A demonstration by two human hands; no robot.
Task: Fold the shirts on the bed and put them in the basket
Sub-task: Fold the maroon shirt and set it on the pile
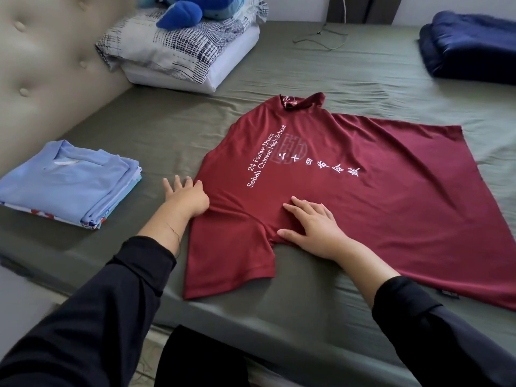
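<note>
**Mia:** While the red shirt [349, 196] lies flat on the green bed [167, 129], can you tell me where it is?

**Ben:** It is in the middle of the bed, spread out with white words on it. The collar points to the far side. One short sleeve points to the near edge of the bed.

**Mia:** What are the hands doing?

**Ben:** The left hand [185, 198] is flat, with straight fingers. It lies at the left edge of the shirt, by the shoulder, and its fingertips reach onto the sheet. It grabs nothing. The right hand [314, 226] is flat too. Its fingers are spread and press down on the shirt, just above the sleeve. It grabs nothing either. Both arms have dark sleeves.

**Mia:** What is near the shirt?

**Ben:** A pile of folded blue shirts [72, 182] sits to the left, apart from the red one.

**Mia:** And farther away?

**Ben:** Two pillows [181, 54] are stacked by the soft headboard [42, 65], with a blue plush toy [181, 12] on top. A dark blue folded blanket [472, 48] lies in the far right corner. A thin cable [321, 37] lies on the sheet at the back.
</note>
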